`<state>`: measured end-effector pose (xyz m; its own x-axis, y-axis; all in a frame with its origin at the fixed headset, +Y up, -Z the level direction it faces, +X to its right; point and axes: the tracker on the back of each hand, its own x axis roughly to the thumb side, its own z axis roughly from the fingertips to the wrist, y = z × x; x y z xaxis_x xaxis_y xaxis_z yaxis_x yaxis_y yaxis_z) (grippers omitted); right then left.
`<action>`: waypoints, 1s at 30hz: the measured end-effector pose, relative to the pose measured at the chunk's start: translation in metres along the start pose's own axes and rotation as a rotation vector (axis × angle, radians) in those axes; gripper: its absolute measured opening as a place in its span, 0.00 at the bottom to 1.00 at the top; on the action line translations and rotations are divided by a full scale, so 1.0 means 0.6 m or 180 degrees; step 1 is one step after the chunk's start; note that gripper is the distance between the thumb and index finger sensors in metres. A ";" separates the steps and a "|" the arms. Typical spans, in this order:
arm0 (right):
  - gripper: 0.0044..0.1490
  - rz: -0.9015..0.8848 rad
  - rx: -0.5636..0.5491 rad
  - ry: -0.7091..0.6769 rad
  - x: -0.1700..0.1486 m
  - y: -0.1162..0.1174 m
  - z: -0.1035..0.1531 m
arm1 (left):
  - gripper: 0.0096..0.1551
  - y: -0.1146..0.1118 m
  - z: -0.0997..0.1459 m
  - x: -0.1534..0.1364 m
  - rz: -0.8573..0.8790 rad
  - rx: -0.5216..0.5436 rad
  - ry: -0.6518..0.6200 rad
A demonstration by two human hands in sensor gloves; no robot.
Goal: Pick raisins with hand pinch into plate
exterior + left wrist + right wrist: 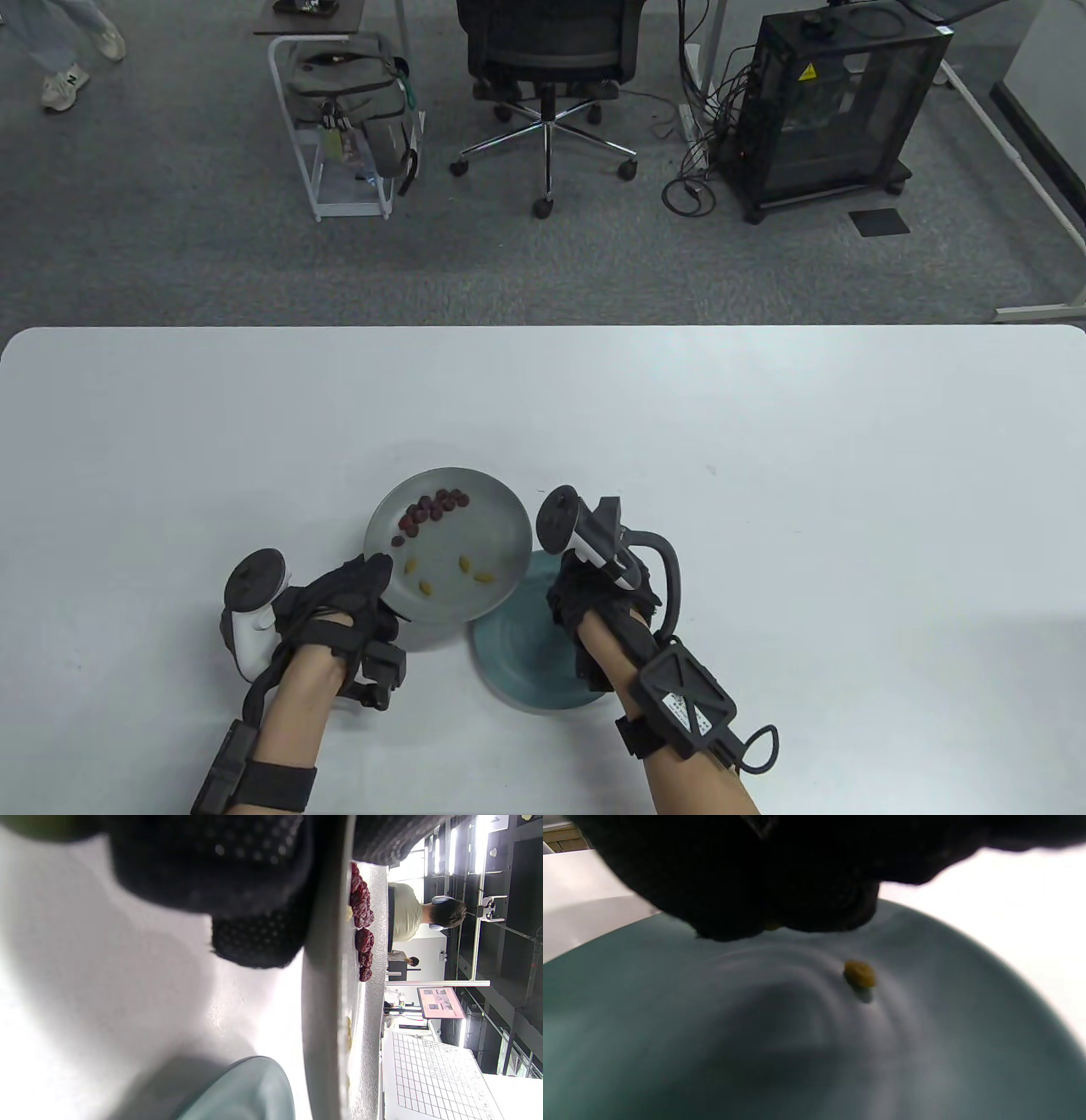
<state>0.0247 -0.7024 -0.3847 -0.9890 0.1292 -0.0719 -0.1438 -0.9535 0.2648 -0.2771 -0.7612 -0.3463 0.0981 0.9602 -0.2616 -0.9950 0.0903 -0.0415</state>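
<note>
Raisins (434, 509) sit on grey plate (501, 526), dark ones at 11 o'clock, yellow at 6; one yellow raisin (859, 974) lies in teal plate (712, 1048). Left hand (339, 607) grips grey plate's rim w/ fingers. Right hand (594, 594) bunched over teal plate (pinch contents: can't tell); they're tiny, soft, sticky, so pinch by the sides.

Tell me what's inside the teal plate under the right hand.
One yellow raisin lies in the teal plate. The right hand covers part of the plate; anything beneath it is hidden.
</note>
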 end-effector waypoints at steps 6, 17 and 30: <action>0.30 0.0226 0.0018 0.0007 0.023 0.017 -0.011 | 0.30 0.002 0.001 0.004 0.0046 -0.0002 -0.0040; 0.30 0.0438 0.0051 -0.0003 0.035 0.037 -0.016 | 0.30 0.007 0.002 0.004 0.0068 0.0033 -0.0033; 0.32 0.0302 -0.0269 0.0001 0.014 0.017 0.000 | 0.30 0.005 0.001 0.004 0.0040 0.0013 -0.0038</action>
<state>0.0147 -0.7111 -0.3828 -0.9980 0.0373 -0.0507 -0.0463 -0.9810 0.1884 -0.2798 -0.7587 -0.3463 0.0855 0.9643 -0.2505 -0.9962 0.0794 -0.0345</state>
